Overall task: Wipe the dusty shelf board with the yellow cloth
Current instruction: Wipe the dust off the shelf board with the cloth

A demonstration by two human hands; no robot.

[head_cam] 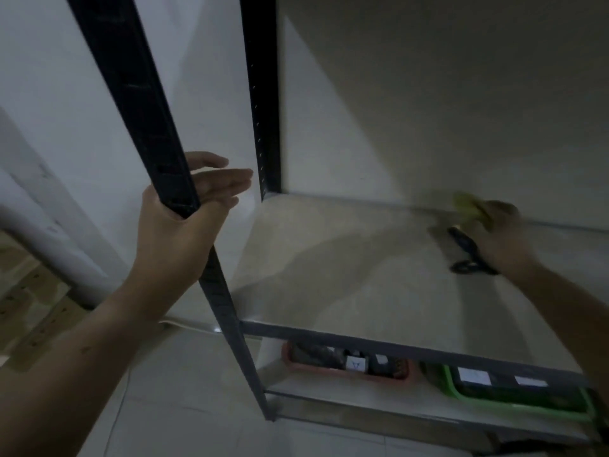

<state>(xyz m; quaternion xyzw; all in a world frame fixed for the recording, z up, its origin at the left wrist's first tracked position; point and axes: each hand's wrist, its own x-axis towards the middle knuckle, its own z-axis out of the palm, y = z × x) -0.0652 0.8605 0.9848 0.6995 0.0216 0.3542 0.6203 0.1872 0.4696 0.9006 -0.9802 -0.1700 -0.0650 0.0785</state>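
The pale shelf board (346,268) fills the middle of the view, dull and greyish. My right hand (504,232) reaches to the board's back edge near the wall, blurred, and is shut on the yellow cloth (466,202), which sticks out past the fingers. My left hand (184,212) rests around the black front upright (158,150) of the rack, thumb on one side and fingers stretched out loosely on the other.
A pair of black-handled scissors (464,252) lies on the board just under my right hand. On the lower shelf stand a red tray (346,367) and a green tray (514,404) with items. A second black upright (263,110) stands at the back corner.
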